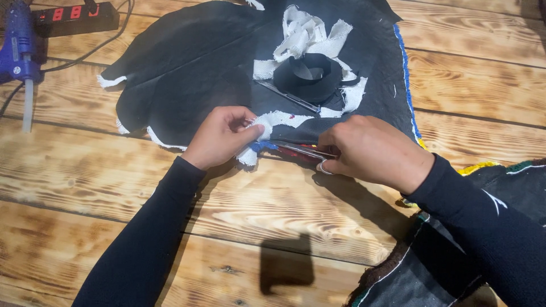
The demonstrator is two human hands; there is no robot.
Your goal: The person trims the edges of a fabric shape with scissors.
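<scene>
The frayed white edge [267,122] of the black fabric [193,62] is being pinched by the closed left hand [219,136]. Scissors [310,152] are being gripped by the closed right hand [372,150]. A black tape roll [310,77] is lying beyond on the fabric.

A large sheet of black fabric [193,62] lies spread flat on the wooden worktop [273,210], dull and leathery on its face, its cut edges showing a white frayed backing. Along its near edge a white frayed strip [278,119] sticks up, pinched at its left end. One side of the sheet carries a bright blue fringe that turns yellow lower down. A pair of scissors [310,152] lies almost level at that near edge, its blades pointing left into the fabric beside the strip, a silver finger loop showing at the right end, the rest covered.
</scene>
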